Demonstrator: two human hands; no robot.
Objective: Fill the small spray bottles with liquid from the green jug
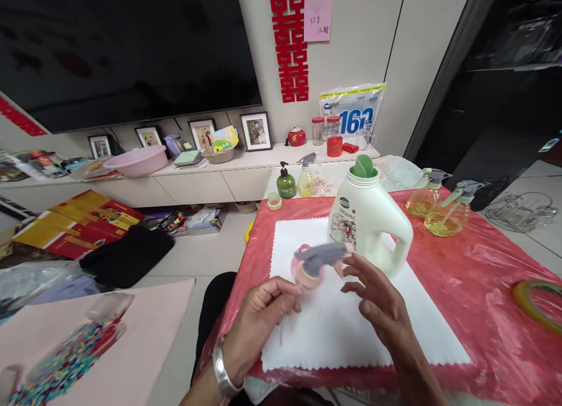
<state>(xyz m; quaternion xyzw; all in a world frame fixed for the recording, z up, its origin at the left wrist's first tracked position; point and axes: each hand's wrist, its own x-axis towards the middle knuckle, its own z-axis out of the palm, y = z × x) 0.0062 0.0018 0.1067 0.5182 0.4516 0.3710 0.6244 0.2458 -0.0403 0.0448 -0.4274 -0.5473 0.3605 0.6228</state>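
Note:
Near the middle of the white mat, a grey trigger spray head (322, 258) with a pale pink collar is blurred by motion. My left hand (267, 309) is closed in a pinch just below its collar, and a thin tube shows under the fingers. Behind the spray head stands a pink, see-through bottle (295, 268), partly hidden. My right hand (380, 303) has its fingers curved and apart, close to the nozzle end; whether a fingertip touches it is unclear. A large white-green jug (386, 219) stands just beyond, with a green cup (363, 166) set in its mouth.
The white mat (351, 336) lies on a red table cover (439, 271). To the right are two spray bottles (445, 219) with yellow liquid and a tape roll (538, 303). A green pump bottle (286, 183), clear spray bottle (306, 181) and pale cap (274, 201) stand at the back left.

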